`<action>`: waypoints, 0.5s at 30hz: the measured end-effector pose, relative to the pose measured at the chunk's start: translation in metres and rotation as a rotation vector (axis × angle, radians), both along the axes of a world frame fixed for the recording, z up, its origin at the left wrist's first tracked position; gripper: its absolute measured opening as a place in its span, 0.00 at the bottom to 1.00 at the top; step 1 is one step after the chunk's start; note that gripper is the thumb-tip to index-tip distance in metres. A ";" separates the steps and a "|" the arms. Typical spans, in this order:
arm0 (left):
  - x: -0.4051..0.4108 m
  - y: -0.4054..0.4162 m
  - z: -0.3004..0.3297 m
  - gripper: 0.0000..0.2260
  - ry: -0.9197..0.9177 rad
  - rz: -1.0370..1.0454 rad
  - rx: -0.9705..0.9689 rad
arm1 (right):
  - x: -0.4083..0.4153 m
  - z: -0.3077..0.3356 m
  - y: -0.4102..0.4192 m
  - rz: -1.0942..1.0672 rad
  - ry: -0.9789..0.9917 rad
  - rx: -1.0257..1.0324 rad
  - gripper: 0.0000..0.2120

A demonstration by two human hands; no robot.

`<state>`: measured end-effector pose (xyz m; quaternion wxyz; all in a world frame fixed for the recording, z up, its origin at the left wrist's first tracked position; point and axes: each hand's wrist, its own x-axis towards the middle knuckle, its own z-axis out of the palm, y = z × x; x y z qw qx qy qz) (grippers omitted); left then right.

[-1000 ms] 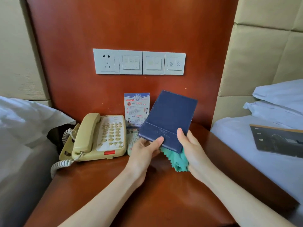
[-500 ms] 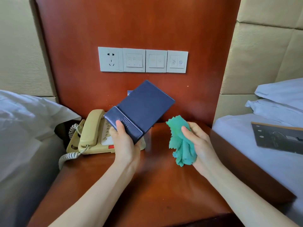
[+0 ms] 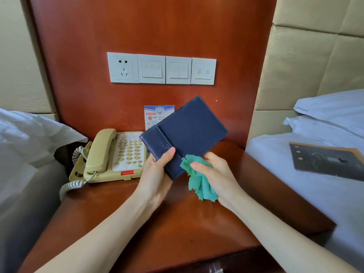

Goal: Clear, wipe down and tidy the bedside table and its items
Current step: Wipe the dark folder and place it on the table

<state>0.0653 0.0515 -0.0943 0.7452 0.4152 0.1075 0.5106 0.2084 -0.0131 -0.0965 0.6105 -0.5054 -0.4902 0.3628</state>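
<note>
My left hand (image 3: pixel 157 174) grips the near end of a dark blue leather folder (image 3: pixel 189 131), held tilted above the red-brown bedside table (image 3: pixel 177 223). My right hand (image 3: pixel 216 174) holds a bunched green cloth (image 3: pixel 199 182) against the folder's lower right edge. A beige corded telephone (image 3: pixel 116 154) sits at the table's back left. A printed notice card (image 3: pixel 155 115) leans against the wooden wall panel, partly hidden by the folder.
A row of a wall socket and switches (image 3: pixel 161 68) is on the panel above. White bedding (image 3: pixel 29 138) lies to the left. The bed on the right (image 3: pixel 315 190) carries a dark framed board (image 3: pixel 327 160) and pillows (image 3: pixel 332 113).
The right hand let go of the folder, drew the green cloth out from under it, and now brings the cloth back against the folder. The left hand alone holds the folder, tilted more to the right.
</note>
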 end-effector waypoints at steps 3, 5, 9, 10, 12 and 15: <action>0.000 -0.004 0.002 0.19 0.028 0.027 0.004 | 0.001 0.001 -0.001 -0.107 -0.031 0.020 0.06; 0.000 -0.006 0.003 0.19 0.023 0.050 0.003 | 0.007 0.004 -0.001 -0.187 0.049 0.039 0.08; 0.000 -0.008 0.003 0.15 0.010 0.072 -0.006 | 0.020 0.015 -0.005 -0.314 0.193 0.093 0.05; 0.001 -0.009 0.004 0.15 0.007 0.078 -0.013 | 0.020 0.016 -0.006 -0.319 0.206 0.095 0.05; 0.002 -0.010 0.004 0.16 -0.007 0.093 -0.037 | 0.013 0.014 -0.007 -0.262 0.187 0.070 0.04; 0.004 -0.010 0.006 0.18 -0.013 0.088 -0.053 | -0.006 0.007 -0.007 -0.084 0.078 -0.009 0.07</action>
